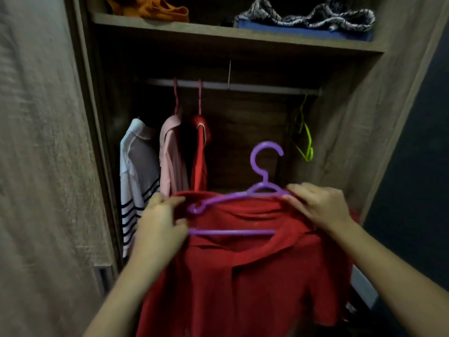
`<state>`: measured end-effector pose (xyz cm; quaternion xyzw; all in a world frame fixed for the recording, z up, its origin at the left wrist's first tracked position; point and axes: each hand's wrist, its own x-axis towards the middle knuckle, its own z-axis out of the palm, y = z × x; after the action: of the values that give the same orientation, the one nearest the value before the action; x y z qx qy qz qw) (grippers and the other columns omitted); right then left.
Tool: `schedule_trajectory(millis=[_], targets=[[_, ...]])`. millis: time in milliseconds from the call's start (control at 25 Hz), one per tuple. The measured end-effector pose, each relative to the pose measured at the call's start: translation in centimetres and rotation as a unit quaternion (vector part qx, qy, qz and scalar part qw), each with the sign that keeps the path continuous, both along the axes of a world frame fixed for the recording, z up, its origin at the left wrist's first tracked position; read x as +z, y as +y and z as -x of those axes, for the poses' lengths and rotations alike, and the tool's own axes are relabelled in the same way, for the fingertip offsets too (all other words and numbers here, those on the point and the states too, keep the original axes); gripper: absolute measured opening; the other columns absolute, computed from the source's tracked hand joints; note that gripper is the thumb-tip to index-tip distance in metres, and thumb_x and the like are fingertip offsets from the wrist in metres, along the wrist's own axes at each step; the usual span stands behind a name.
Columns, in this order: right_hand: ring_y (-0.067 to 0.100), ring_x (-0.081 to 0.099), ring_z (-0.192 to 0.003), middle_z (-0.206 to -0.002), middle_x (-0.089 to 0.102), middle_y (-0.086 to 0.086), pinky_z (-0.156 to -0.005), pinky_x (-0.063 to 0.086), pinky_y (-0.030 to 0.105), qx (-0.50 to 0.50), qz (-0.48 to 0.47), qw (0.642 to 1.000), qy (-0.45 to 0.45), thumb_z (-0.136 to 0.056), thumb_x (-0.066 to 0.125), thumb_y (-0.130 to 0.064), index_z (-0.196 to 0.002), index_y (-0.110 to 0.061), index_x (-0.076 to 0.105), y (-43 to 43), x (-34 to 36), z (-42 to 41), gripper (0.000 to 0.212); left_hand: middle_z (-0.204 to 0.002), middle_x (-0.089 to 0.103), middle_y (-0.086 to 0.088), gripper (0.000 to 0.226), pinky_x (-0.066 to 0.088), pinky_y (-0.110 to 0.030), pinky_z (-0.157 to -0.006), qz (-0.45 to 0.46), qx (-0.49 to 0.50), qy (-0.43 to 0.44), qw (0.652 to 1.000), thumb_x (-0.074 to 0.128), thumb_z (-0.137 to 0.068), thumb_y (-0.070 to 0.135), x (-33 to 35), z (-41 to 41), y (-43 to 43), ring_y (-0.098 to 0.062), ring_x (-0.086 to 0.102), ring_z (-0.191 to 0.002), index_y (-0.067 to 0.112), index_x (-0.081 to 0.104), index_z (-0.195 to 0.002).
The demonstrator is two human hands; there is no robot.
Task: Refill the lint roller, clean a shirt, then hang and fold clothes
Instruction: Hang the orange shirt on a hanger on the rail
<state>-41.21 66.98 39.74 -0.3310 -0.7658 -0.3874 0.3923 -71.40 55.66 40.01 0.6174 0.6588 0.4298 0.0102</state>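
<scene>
before the open wardrobe, left hand (159, 223) and right hand (318, 205) grip a rumpled red shirt (243, 276) on a purple hanger (233, 198).

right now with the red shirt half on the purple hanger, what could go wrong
1. The purple hanger has its left end bare, outside the red shirt; lifted now, the shirt may slide off.
2. The free rail stretch lies between hung clothes and a green hanger; the hook could snag either.
</scene>
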Motion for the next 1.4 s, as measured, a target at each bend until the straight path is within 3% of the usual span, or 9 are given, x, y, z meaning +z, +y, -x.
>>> schedule_trajectory(millis=[160, 280, 400, 760, 960, 1120, 1200, 1320, 1400], targets=[[0.021, 0.072, -0.074, -0.087, 0.074, 0.000, -0.052, 0.053, 0.030, 0.002, 0.130, 0.987, 0.099, -0.087, 0.036, -0.055, -0.096, -0.022, 0.068, -1.0, 1.1, 2.8, 0.046, -0.121, 0.057, -0.004, 0.049, 0.053, -0.038, -0.081, -0.100, -0.158, 0.158, 0.970, 0.048, -0.087, 0.038, 0.3, -4.1, -0.7, -0.026, 0.060, -0.105, 0.028, 0.044, -0.135], [0.019, 0.071, -0.079, -0.090, 0.074, -0.001, -0.057, 0.053, 0.031, 0.038, 0.150, 0.982, 0.106, -0.086, 0.040, -0.052, -0.094, -0.022, 0.069, -1.8, 1.8, 2.3, 0.042, -0.124, 0.055, -0.008, 0.055, 0.046, -0.039, -0.089, -0.176, -0.052, 0.178, 0.967, 0.044, -0.084, 0.056, 1.4, 0.5, 0.0, -0.028, 0.054, -0.109, 0.023, 0.049, -0.128], [0.015, 0.068, -0.079, -0.085, 0.073, -0.005, -0.058, 0.051, 0.031, 0.055, 0.173, 0.979, 0.093, -0.087, 0.035, -0.059, -0.090, -0.025, 0.065, -2.3, 2.5, 2.8, 0.046, -0.081, 0.063, 0.000, 0.059, 0.044, -0.035, -0.061, -0.094, -0.065, 0.208, 0.971, 0.027, -0.080, 0.075, 1.5, 4.2, 0.8, -0.026, 0.064, -0.081, 0.026, 0.057, -0.092], [0.021, 0.064, -0.081, -0.083, 0.067, -0.003, -0.058, 0.042, 0.032, 0.066, 0.270, 0.960, 0.027, -0.084, 0.028, -0.065, -0.088, -0.024, 0.055, -2.3, 3.4, 5.4, 0.049, -0.057, 0.060, -0.003, 0.050, 0.046, -0.038, -0.052, -0.101, -0.137, 0.182, 0.968, 0.035, -0.082, 0.065, 1.6, 6.5, 1.1, -0.023, 0.063, -0.059, 0.022, 0.060, -0.081], [0.024, 0.053, -0.107, -0.112, 0.053, 0.006, -0.096, 0.042, 0.038, 0.014, 0.254, 0.950, 0.183, -0.088, 0.046, -0.041, -0.128, -0.018, 0.045, -2.9, 2.3, 8.1, 0.046, -0.078, 0.072, -0.007, 0.043, 0.048, -0.039, -0.060, -0.104, -0.031, 0.135, 0.985, 0.042, -0.082, 0.064, 1.3, 4.8, 0.7, -0.037, 0.065, -0.081, 0.029, 0.066, -0.093], [0.020, 0.058, -0.111, -0.102, 0.057, -0.006, -0.091, 0.043, 0.026, 0.190, 0.562, 0.703, 0.394, -0.097, 0.040, -0.033, -0.135, -0.011, 0.036, -5.5, 2.4, 15.2, 0.044, -0.095, 0.070, -0.015, 0.037, 0.047, -0.040, -0.066, -0.070, 0.008, 0.136, 0.988, 0.044, -0.088, 0.055, 2.0, 0.9, 1.3, -0.041, 0.062, -0.092, 0.032, 0.061, -0.112], [0.018, 0.059, -0.108, -0.105, 0.058, 0.001, -0.081, 0.043, 0.018, 0.252, 0.570, 0.603, 0.497, -0.098, 0.040, -0.026, -0.123, -0.009, 0.046, -4.8, 3.3, 15.7, 0.031, -0.099, 0.069, -0.014, 0.038, 0.047, -0.041, -0.070, -0.058, 0.002, 0.150, 0.987, 0.038, -0.090, 0.055, 2.3, -0.3, 1.6, -0.041, 0.061, -0.095, 0.034, 0.056, -0.117], [0.008, 0.059, -0.079, -0.092, 0.060, 0.004, -0.065, 0.046, 0.012, 0.292, 0.555, 0.518, 0.582, -0.093, 0.049, -0.019, -0.098, -0.008, 0.056, -4.2, 4.7, 15.5, 0.014, -0.119, 0.065, -0.008, 0.054, 0.047, -0.041, -0.086, 0.024, -0.104, 0.205, 0.973, 0.019, -0.089, 0.062, 2.5, -0.7, 1.6, -0.036, 0.056, -0.112, 0.041, 0.043, -0.133], [0.005, 0.053, -0.062, -0.070, 0.057, -0.002, -0.058, 0.043, 0.020, 0.265, 0.531, 0.530, 0.606, -0.086, 0.061, -0.020, -0.080, -0.011, 0.056, -3.2, 4.7, 15.3, 0.012, -0.137, 0.053, -0.003, 0.076, 0.040, -0.042, -0.101, 0.100, -0.166, 0.164, 0.967, 0.009, -0.078, 0.071, 3.8, -0.4, 3.0, -0.034, 0.046, -0.127, 0.037, 0.037, -0.140]])
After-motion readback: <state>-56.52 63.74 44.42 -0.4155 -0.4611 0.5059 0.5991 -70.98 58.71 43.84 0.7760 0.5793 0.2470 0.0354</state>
